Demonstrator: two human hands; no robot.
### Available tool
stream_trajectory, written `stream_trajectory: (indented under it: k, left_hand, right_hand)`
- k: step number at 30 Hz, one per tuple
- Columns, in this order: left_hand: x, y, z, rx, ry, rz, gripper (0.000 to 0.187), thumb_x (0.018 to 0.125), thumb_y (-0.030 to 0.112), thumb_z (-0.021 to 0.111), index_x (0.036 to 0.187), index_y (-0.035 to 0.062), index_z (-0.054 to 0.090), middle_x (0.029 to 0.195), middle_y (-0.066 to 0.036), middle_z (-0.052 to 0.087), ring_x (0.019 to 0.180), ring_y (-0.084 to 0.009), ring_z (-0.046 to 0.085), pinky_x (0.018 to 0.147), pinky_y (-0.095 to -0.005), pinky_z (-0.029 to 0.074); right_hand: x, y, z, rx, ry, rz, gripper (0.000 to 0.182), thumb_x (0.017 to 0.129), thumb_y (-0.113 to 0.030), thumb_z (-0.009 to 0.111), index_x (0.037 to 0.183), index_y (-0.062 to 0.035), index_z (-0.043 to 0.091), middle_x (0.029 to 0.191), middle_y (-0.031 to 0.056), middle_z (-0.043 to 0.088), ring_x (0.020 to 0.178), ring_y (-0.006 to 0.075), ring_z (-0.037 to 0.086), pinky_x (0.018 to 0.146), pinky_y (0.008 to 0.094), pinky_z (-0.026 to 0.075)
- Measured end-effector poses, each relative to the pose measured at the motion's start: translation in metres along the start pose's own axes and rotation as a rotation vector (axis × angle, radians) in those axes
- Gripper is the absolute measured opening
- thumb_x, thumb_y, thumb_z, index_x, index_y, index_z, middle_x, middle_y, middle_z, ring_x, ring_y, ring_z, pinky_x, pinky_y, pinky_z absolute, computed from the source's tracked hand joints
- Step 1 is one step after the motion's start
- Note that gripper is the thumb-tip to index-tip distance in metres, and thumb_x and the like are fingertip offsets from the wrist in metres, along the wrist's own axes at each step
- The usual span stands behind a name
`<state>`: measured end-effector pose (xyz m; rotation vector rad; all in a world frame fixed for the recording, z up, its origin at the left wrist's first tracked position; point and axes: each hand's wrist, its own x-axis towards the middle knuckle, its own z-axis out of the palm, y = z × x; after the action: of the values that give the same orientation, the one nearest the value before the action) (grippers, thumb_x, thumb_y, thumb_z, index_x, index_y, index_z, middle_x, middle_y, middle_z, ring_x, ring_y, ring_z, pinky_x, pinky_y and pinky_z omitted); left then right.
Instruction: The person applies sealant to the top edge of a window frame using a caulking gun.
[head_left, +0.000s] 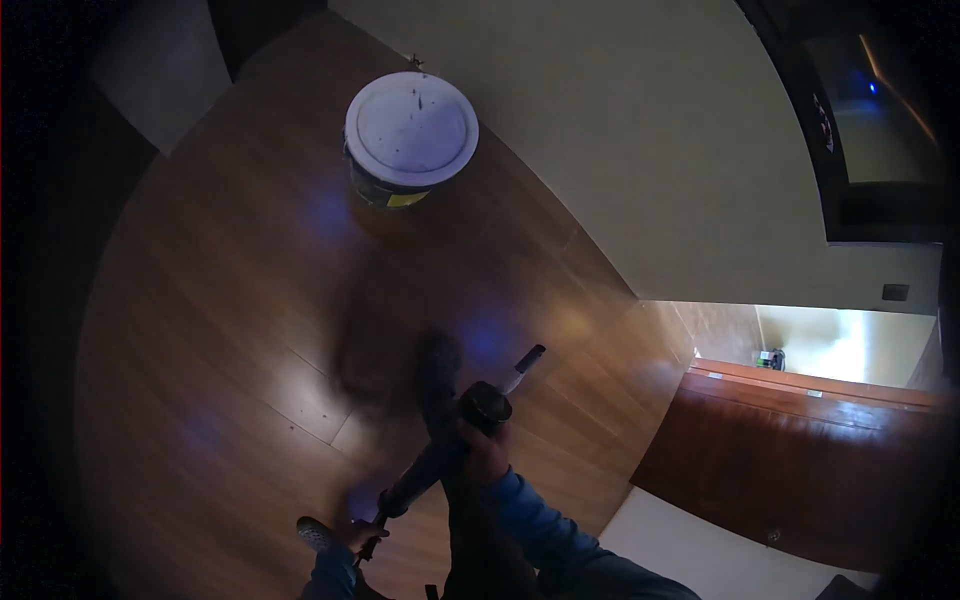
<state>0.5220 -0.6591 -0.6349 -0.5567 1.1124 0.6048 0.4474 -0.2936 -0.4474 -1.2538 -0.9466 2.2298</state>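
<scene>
A long, dark, tube-shaped tool [430, 472] slants across the lower middle, with a wide round black end at the upper right. My right hand [488, 452] is wrapped round the tube just below that end. At the lower left, my left hand [362, 534] closes on the tool's thin dark handle part. Beyond the black end sticks out a narrow pale piece with a black tip [535, 354]; whether it belongs to the tool is too dim to tell. A dark leg and shoe [437, 362] lie partly behind the tool.
On the wood-look floor [230, 330] stands a bucket with a white lid [412, 130], close to the pale wall [620, 140]. A reddish-brown door [770, 465] is at the right, beside a brighter opening [850, 345]. A black-framed screen or window [880, 110] is upper right.
</scene>
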Motion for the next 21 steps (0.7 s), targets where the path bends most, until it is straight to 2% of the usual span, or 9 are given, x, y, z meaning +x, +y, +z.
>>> stream_trajectory:
  k: [4,6,10,11,14,15,17,20,21]
  left_hand:
    - [-0.004,-0.069,-0.029,-0.186,0.245,0.08,0.038,0.059,0.025,0.085,0.076,0.0007,0.061,0.064,-0.005,0.055,0.052,-0.0161,0.053,0.049,-0.0293,0.043]
    - [-0.009,-0.113,-0.05,-0.369,0.189,0.298,0.043,0.058,0.024,0.086,0.081,-0.0015,0.061,0.071,-0.006,0.057,0.059,-0.0191,0.057,0.054,-0.0309,0.045]
    - [-0.054,-0.129,-0.076,-0.208,0.339,0.444,0.041,0.06,0.023,0.082,0.086,-0.0023,0.063,0.077,-0.008,0.059,0.068,-0.019,0.058,0.06,-0.0325,0.047]
    - [-0.07,-0.126,-0.077,-0.041,0.423,0.562,0.039,0.062,0.022,0.08,0.088,-0.0017,0.064,0.08,-0.009,0.061,0.071,-0.0188,0.059,0.063,-0.0332,0.048]
    - [-0.143,-0.079,-0.059,-0.238,0.494,0.624,0.042,0.065,0.023,0.077,0.097,0.0,0.064,0.087,-0.013,0.063,0.077,-0.0194,0.061,0.067,-0.0347,0.05]
    - [-0.159,-0.057,-0.06,-0.246,0.514,0.631,0.042,0.065,0.023,0.077,0.097,0.0,0.064,0.087,-0.013,0.063,0.077,-0.0194,0.061,0.067,-0.0347,0.05]
    - [-0.188,-0.016,-0.057,0.171,0.477,0.51,0.046,0.067,0.023,0.077,0.104,0.0004,0.061,0.093,-0.015,0.064,0.083,-0.0196,0.063,0.071,-0.0352,0.051]
    - [-0.21,0.039,-0.002,-0.218,0.7,0.669,0.057,0.065,0.024,0.079,0.112,0.0005,0.057,0.095,-0.015,0.064,0.086,-0.0201,0.063,0.074,-0.0338,0.052]
    - [-0.205,0.06,0.003,-0.203,0.644,0.604,0.061,0.065,0.024,0.08,0.115,0.0005,0.055,0.097,-0.015,0.064,0.085,-0.0204,0.063,0.076,-0.0333,0.052]
  right_hand:
    - [-0.043,0.07,-0.005,-0.082,-0.085,0.011,0.047,0.072,0.004,0.065,0.116,-0.006,0.05,0.104,0.0051,0.055,0.096,0.0202,0.055,0.084,0.0358,0.046]
    - [-0.065,0.096,0.0,-0.111,-0.106,0.002,0.047,0.072,0.003,0.065,0.116,-0.0061,0.051,0.104,0.0048,0.055,0.097,0.0198,0.054,0.085,0.0351,0.045]
    - [-0.089,0.087,0.045,-0.084,-0.204,-0.026,0.049,0.072,0.002,0.065,0.118,-0.0059,0.05,0.107,0.006,0.056,0.101,0.0204,0.054,0.088,0.0351,0.045]
    - [-0.092,0.076,0.059,-0.073,-0.236,-0.023,0.049,0.072,0.002,0.065,0.118,-0.0059,0.05,0.107,0.006,0.056,0.101,0.0204,0.054,0.088,0.0351,0.045]
    - [-0.091,0.036,0.088,-0.031,-0.261,-0.067,0.054,0.074,0.001,0.065,0.125,-0.0058,0.047,0.111,0.0084,0.056,0.102,0.0235,0.056,0.09,0.0382,0.045]
    - [-0.084,0.018,0.093,0.027,-0.403,-0.091,0.058,0.075,-0.004,0.065,0.129,-0.0049,0.043,0.114,0.0102,0.054,0.104,0.0268,0.056,0.092,0.0407,0.045]
    - [-0.069,-0.027,0.104,0.098,-0.551,-0.102,0.062,0.077,-0.009,0.065,0.133,-0.0041,0.039,0.116,0.0121,0.052,0.107,0.0301,0.055,0.095,0.0431,0.044]
    - [-0.037,-0.116,0.129,0.139,-0.567,-0.152,0.065,0.076,-0.017,0.068,0.133,-0.0035,0.039,0.118,0.0135,0.053,0.111,0.0337,0.055,0.096,0.0466,0.044]
    - [-0.023,-0.147,0.134,0.102,-0.603,-0.159,0.065,0.077,-0.017,0.067,0.133,-0.0029,0.039,0.118,0.0138,0.054,0.11,0.0337,0.055,0.096,0.0469,0.044]
